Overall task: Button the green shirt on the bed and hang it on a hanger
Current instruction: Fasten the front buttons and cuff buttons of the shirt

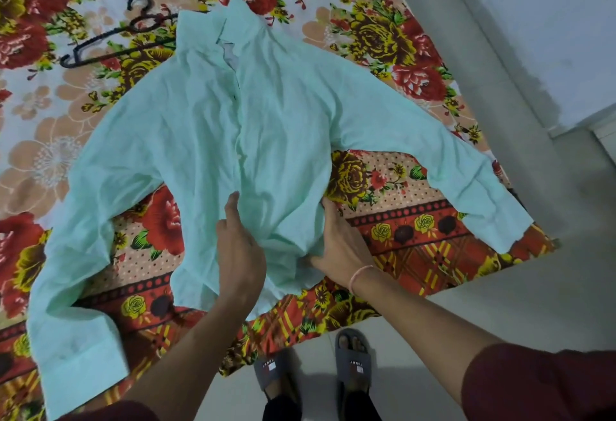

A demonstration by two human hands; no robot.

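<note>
A pale green long-sleeved shirt (206, 127) lies front-up on the bed, collar away from me and both sleeves spread out to the sides. Its front placket runs down the middle and looks closed at the chest. My left hand (238, 249) rests on the lower front of the shirt with fingers curled into the cloth. My right hand (336, 244) holds the bunched hem at the shirt's lower right side. A black hanger (110, 40) lies on the bed at the upper left, partly tucked under the shirt's shoulder.
The bed is covered by a floral sheet (383, 37) in red, yellow and peach. Its near edge hangs over the grey floor (516, 304). My feet in grey slippers (353, 360) stand at the bed's edge. A pale wall (550, 20) is to the right.
</note>
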